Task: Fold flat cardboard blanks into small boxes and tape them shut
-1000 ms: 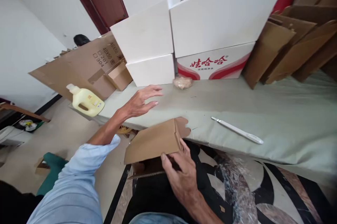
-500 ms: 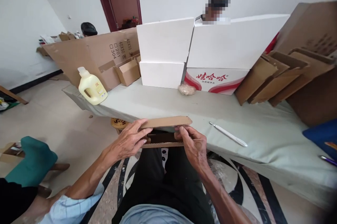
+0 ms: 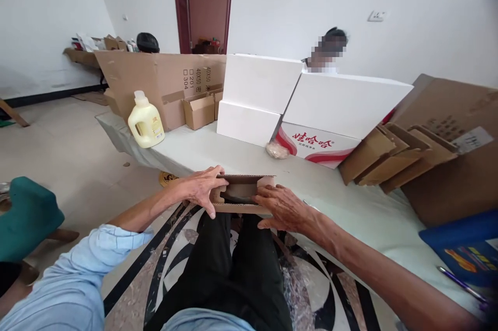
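A small brown cardboard box point(image 3: 243, 208) is held above my lap at the table's near edge, its top open towards me. My left hand point(image 3: 204, 188) grips the left end, thumb at the front and fingers over the rim. My right hand point(image 3: 282, 207) holds the right end, fingertips over the edge beside a raised pale flap point(image 3: 266, 181) and thumb low at the front. The inside looks dark, and I cannot make out its contents. Behind my right wrist, a slim white-handled knife point(image 3: 310, 205) lies mostly hidden on the table.
On the cloth-covered table point(image 3: 187, 152) stand a yellow jug point(image 3: 146, 122), white boxes point(image 3: 260, 82), a printed carton point(image 3: 319, 147) and several folded cardboard pieces point(image 3: 369, 152). A crumpled clear-plastic bundle point(image 3: 277, 150) lies mid-table. A blue packet point(image 3: 459, 248) and pen point(image 3: 462, 285) lie right. Someone's head point(image 3: 330, 48) shows behind.
The long lid flap that stood up over the box has gone out of sight, and the opening now faces up. My right hand has moved onto the box's right end. The view has shifted.
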Available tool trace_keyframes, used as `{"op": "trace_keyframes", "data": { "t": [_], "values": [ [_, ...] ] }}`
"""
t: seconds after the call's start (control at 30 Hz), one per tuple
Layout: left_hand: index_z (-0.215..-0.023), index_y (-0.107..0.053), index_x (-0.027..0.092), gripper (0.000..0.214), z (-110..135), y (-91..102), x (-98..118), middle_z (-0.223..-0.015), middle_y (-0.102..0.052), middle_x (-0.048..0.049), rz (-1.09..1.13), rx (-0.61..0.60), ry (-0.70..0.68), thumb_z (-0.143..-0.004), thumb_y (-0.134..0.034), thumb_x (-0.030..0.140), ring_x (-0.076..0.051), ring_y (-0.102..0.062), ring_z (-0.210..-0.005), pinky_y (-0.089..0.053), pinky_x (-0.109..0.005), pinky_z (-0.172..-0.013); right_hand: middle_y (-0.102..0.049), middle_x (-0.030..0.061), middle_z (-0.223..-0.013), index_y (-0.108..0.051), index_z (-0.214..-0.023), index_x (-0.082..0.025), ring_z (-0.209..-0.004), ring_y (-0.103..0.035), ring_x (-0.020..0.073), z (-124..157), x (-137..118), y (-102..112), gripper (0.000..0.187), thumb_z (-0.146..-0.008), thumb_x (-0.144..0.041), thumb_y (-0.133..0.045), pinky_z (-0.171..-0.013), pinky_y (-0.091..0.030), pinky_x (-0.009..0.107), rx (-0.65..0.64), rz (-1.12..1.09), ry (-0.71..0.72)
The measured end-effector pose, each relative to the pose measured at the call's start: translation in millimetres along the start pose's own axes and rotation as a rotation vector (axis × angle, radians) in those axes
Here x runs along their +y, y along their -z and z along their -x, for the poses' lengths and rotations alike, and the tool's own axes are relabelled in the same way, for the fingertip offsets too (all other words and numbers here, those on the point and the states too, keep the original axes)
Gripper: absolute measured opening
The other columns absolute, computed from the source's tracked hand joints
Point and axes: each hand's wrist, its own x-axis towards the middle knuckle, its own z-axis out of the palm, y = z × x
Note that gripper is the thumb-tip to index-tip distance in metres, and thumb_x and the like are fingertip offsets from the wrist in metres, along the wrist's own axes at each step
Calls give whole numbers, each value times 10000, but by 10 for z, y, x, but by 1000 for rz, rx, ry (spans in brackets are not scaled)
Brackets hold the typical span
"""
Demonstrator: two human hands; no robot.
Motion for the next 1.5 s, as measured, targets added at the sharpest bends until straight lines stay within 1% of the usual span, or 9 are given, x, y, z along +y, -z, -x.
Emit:
{"op": "trace_keyframes", "data": {
  "t": [0.13,0.23,0.4,0.57,0.73,1.0,1.2,1.37,1.5],
  "values": [
    [-1449,-651,283,962,-43,7,-85,-1466,-475,-117,-138,-66,31,-605,-1028,546,-361,-576,-1285,-544,-363,-924,-695,118,-1125,-693,-1097,-188,-1004,-668,288,-10,64,10,445,-881,-493,-933,-822,-492,361,74,36,39],
    [-1514,-607,310,1048,-95,-39,-179,-1417,-491,-110,-135,-74,23,-588,-1026,565,-343,-580,-1209,-514,-352,-893,-686,133,-1137,-681,-1143,-186,-1024,-660,295,35,113,-49,393,-967,-497,-844,-832,-526,378,174,-23,57],
    [-1309,-687,295,838,-157,-66,-306,-1234,-539,-55,-65,82,-47,-587,-1019,560,-269,-570,-1034,-446,-303,-833,-709,181,-1219,-698,-1346,-193,-1128,-682,346,137,196,-182,494,-1017,-558,-752,-900,-603,440,339,-179,13],
    [-1168,-605,250,680,-119,66,-358,-1222,-545,-32,70,157,-70,-680,-968,552,-189,-537,-840,-385,-281,-696,-727,164,-1204,-716,-1344,-217,-1083,-708,326,267,247,-247,509,-1025,-614,-727,-943,-614,456,538,-324,-95],
    [-1115,-536,235,648,-94,-38,-415,-1175,-592,-47,227,260,-18,-721,-935,559,-229,-572,-945,-460,-309,-803,-697,106,-1079,-715,-1292,-225,-984,-674,294,355,206,-352,493,-1004,-622,-759,-885,-586,421,818,-419,-253],
    [-1078,-475,255,685,-107,-338,-380,-1260,-639,-45,639,413,52,-616,-958,403,-255,-628,-1154,-564,-391,-969,-653,63,-1050,-711,-1275,-236,-989,-637,285,412,119,-771,523,-936,-623,-803,-932,-554,439,1074,-571,-553],
    [-1136,-448,263,831,-167,-451,-265,-1342,-605,-74,723,465,57,-539,-1015,378,-255,-627,-1182,-595,-410,-977,-681,85,-1142,-701,-1303,-227,-1072,-654,306,409,111,-966,560,-929,-634,-790,-978,-560,468,1146,-593,-645],
    [-1117,-428,260,811,-240,-565,-244,-1340,-596,-79,819,543,86,-570,-1010,400,-229,-663,-1147,-605,-373,-939,-620,164,-1463,-522,-1560,-228,-1041,-673,265,446,115,-1099,871,-873,-662,-837,-911,-606,423,1184,-739,-720],
    [-1160,-409,273,835,-296,-654,-257,-1280,-597,-50,864,590,89,-582,-998,401,-219,-667,-1149,-607,-368,-950,-699,159,-1383,-621,-1468,-186,-1066,-685,285,525,150,-1171,816,-831,-628,-875,-891,-614,403,929,-953,-643]
  ]
}}
